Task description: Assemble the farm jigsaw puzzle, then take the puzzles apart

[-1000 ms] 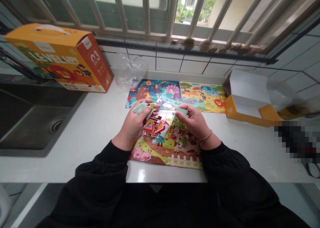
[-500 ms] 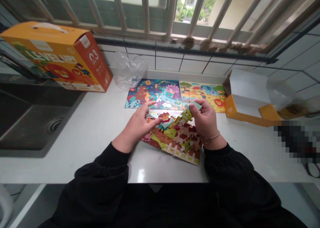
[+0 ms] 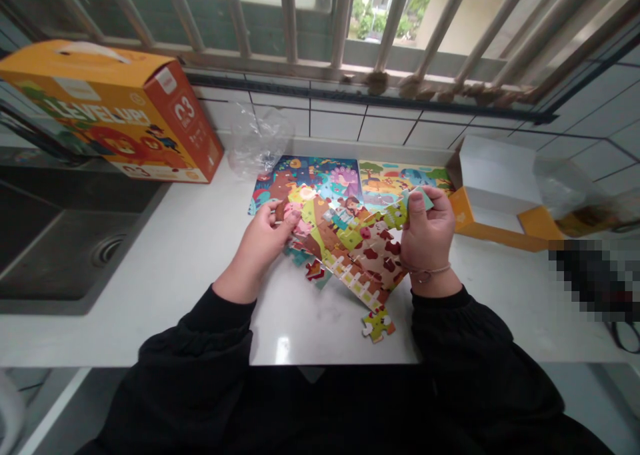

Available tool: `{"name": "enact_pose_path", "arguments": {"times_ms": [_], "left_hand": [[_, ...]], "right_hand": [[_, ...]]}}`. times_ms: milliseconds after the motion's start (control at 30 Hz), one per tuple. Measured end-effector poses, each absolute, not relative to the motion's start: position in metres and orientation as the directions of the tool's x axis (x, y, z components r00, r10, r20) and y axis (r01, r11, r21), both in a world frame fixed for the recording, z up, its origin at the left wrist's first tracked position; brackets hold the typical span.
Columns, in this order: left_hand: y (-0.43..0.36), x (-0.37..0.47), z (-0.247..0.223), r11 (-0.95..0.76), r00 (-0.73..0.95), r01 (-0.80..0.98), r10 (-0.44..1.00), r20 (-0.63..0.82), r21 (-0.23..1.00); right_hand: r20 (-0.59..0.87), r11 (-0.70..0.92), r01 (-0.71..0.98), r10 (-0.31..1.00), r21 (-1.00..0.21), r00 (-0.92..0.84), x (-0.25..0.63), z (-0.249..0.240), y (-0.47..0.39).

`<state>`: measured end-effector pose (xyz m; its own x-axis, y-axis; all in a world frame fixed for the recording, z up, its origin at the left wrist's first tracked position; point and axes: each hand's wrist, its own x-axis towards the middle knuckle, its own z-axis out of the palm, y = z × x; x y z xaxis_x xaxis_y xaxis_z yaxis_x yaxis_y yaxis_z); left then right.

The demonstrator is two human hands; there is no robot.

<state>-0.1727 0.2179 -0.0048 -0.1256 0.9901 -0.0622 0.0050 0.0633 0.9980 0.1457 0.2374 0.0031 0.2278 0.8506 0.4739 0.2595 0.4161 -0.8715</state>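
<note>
A partly joined farm jigsaw puzzle [image 3: 345, 242], with a cow and a white fence on it, hangs tilted above the counter between my hands. My left hand [image 3: 263, 242] pinches its left edge beside the pink pig. At the upper right, my right hand [image 3: 430, 232] is closed on the puzzle, thumb on top over a pale blue-green part. One loose green puzzle piece [image 3: 379, 325] rests near the puzzle's lowest corner. Under the left side, a red and teal piece [image 3: 316, 274] shows on the counter, partly covered by the puzzle.
Behind lie a blue night-scene puzzle [image 3: 330, 168] and a yellow animal puzzle [image 3: 385, 172]. A crumpled clear plastic bag [image 3: 260, 142], an orange LEVEL UP! box [image 3: 120, 115] and a sink [image 3: 75, 242] are at left. An open orange-and-white box [image 3: 500, 202] stands at right.
The farm puzzle has come up off the counter and tilted. My left hand has gone from resting open over it to gripping its left edge. Loose pieces now lie beneath.
</note>
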Motion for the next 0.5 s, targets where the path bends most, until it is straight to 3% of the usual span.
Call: {"name": "enact_pose_path", "arguments": {"times_ms": [100,200,333,500], "left_hand": [[0.215,-0.167,0.001,0.143,-0.090,-0.222,0.982,-0.167,0.965],[0.213,-0.164,0.011,0.147,-0.082,-0.336,0.979,-0.185,0.930],[0.212,-0.165,0.016,0.135,-0.009,-0.351,0.989,-0.148,0.926],[0.210,-0.163,0.016,0.052,-0.028,-0.380,0.997,-0.067,0.924]], "right_hand": [[0.478,0.400,0.283,0.820,-0.872,0.313,0.142,0.004,0.234],[0.513,0.407,0.341,0.792,-0.847,0.331,0.138,0.008,0.231],[0.575,0.438,0.458,0.789,-0.773,0.216,0.133,0.016,0.227],[0.467,0.389,0.423,0.879,-0.819,0.097,0.131,0.013,0.229]]}}
